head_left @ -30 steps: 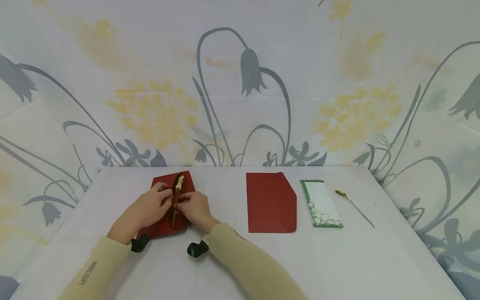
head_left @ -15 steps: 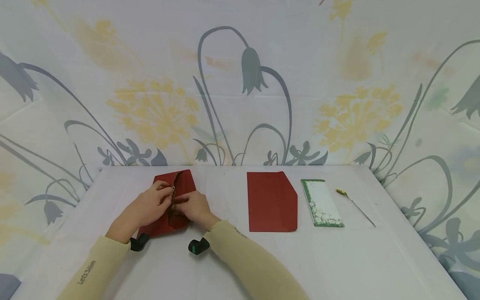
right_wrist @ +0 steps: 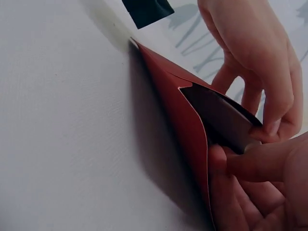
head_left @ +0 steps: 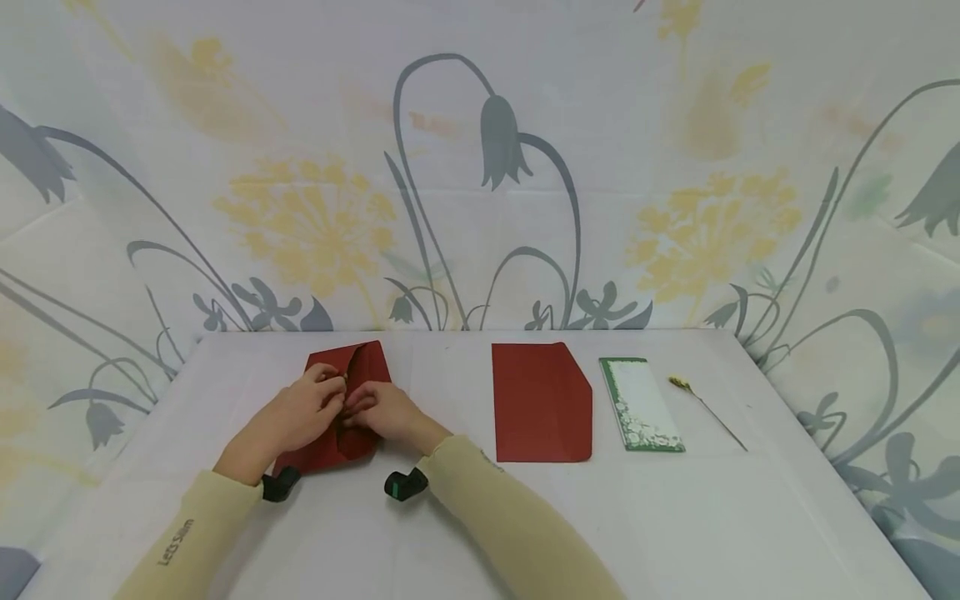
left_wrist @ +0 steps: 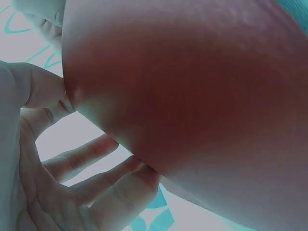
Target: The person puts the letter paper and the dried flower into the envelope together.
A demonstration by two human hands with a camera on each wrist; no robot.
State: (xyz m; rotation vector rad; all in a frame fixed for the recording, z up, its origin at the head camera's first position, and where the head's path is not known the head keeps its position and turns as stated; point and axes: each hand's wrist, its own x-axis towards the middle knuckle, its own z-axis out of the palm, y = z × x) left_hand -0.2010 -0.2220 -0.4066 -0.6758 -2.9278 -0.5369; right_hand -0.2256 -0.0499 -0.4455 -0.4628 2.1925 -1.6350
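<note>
A red envelope (head_left: pixel 315 454) lies tilted at the table's left, its mouth spread apart. My left hand (head_left: pixel 303 408) grips one side of it; in the left wrist view, my thumb and fingers meet the red paper (left_wrist: pixel 192 96). The fingers of my right hand (head_left: pixel 386 410) are bent and reach into the mouth. In the right wrist view, that hand's thumb and forefinger come together just inside the envelope (right_wrist: pixel 180 125), and what lies between them is hidden. The dried flower seen earlier is almost wholly hidden behind my hands and the paper.
A second red envelope (head_left: pixel 542 402) lies flat at the middle. Right of it are a white card with a green floral border (head_left: pixel 645 400) and a yellow dried flower (head_left: pixel 708 410) on a thin stem. A patterned cloth (head_left: pixel 480 208) hangs behind the white table (head_left: pixel 480 533).
The pale dried flower that my right hand held over the mouth has gone down into the envelope. My right hand has since shifted slightly right, while the left stays in place.
</note>
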